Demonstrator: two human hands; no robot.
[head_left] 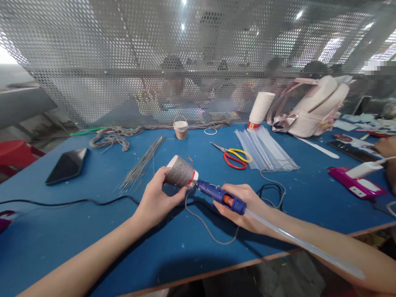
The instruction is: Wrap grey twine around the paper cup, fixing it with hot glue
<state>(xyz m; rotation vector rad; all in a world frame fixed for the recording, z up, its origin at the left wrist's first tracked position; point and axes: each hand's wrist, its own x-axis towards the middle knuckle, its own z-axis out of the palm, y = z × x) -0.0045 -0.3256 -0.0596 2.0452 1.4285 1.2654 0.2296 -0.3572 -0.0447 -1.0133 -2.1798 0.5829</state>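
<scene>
My left hand (161, 196) grips a paper cup (181, 171) tilted on its side, with thumb and fingers around it. Grey cord covers most of the cup's wall; a red and white band shows at its right end. In my right hand (244, 206) is a blue hot glue gun (216, 192), its nozzle at the red band, touching or very close to it. A long clear glue stick (303, 243) sticks out of the gun's back over my right forearm. Loose grey cord (213, 237) trails from the cup across the table.
Red and yellow scissors (236, 159), clear plastic strips (266, 148), stacked paper cups (261, 109) and a small basket (180, 128) stand or lie beyond my hands. Thin wires (144, 163) and a phone (67, 165) lie left. A power strip (355, 183) and another person's hand (385, 146) are right.
</scene>
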